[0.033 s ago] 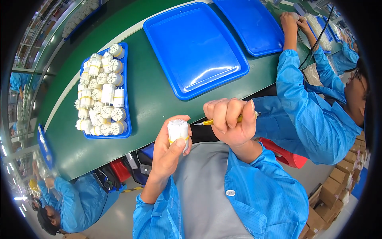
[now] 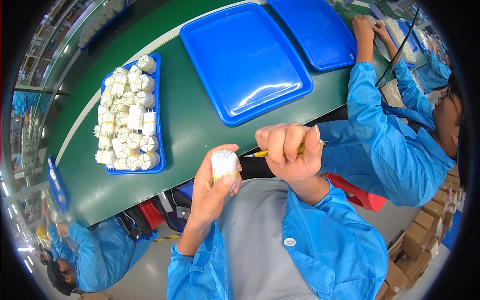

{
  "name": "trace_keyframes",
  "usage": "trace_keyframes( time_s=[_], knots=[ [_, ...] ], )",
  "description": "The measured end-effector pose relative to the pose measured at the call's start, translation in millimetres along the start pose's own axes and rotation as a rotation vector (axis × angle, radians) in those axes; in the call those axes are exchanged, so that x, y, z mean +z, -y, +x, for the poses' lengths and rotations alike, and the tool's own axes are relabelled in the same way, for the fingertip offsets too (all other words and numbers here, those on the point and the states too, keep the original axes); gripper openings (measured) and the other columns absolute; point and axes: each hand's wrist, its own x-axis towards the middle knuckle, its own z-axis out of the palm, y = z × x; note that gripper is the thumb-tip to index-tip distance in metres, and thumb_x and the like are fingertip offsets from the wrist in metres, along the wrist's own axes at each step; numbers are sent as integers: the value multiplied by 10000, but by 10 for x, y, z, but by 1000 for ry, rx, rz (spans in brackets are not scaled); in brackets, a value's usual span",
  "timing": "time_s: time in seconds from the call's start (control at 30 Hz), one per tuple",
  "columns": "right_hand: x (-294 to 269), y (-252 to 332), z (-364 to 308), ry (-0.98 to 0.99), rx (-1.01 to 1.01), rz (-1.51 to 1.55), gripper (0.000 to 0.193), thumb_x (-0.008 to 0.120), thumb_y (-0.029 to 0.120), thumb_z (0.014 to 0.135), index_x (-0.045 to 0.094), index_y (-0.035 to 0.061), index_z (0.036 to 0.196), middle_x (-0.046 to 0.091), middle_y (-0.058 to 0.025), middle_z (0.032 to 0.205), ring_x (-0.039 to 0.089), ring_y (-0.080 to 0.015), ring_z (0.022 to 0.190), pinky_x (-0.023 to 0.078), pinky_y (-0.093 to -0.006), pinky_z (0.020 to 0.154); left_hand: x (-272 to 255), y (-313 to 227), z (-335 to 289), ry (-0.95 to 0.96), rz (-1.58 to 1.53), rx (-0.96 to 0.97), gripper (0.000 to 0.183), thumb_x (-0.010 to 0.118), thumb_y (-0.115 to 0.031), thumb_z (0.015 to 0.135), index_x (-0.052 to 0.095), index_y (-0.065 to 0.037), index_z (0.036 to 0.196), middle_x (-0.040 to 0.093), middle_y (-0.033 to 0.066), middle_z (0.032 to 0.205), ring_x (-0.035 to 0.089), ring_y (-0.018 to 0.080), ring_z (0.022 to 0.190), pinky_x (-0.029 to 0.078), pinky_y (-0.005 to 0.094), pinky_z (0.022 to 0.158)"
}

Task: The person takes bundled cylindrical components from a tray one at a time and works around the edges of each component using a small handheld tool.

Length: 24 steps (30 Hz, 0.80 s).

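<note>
My left hand (image 2: 212, 187) is closed round a bundle of white plastic pieces (image 2: 223, 162), held upright with a yellow band about it. The thumb presses on the front of the bundle, near the band. To the right, my right hand (image 2: 292, 152) is curled round a slim yellow pen-like tool (image 2: 261, 153). Its thin pointed tip faces left toward the bundle, a small gap apart from it. The palm and fingers hide most of the tool, so its exact kind cannot be made out.
A blue tray (image 2: 158, 115) piled with similar banded white bundles (image 2: 135, 117) stands left on the green table (image 2: 182, 115). A large blue tray (image 2: 245, 60) lies ahead, with another blue tray (image 2: 320, 37) beyond. A co-worker's blue sleeve (image 2: 370, 95) is at the right; another person sits lower left.
</note>
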Motion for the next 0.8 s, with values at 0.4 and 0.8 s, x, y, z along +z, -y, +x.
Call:
trace_keyframes(
  time_s=[0.4, 0.8],
  knots=[
    [-2, 15, -5, -8, -1, -3, 549, 202, 372, 1058, 394, 105, 618, 486, -66, 515, 271, -118, 450, 277, -295, 489, -58, 78, 43, 79, -291, 11, 589, 524, -380, 965, 367, 30, 1357, 559, 172, 1086, 562, 181, 698, 442, 271, 540],
    [40, 29, 8, 5, -1, -18, 565, 218, 386, 1060, 407, 100, 611, 500, -66, 518, 283, -124, 447, 281, -303, 498, 17, 26, 15, -9, -215, -16, 619, 583, -361, 925, 402, 43, 1358, 576, 163, 1055, 566, 169, 717, 425, 257, 534]
  ],
)
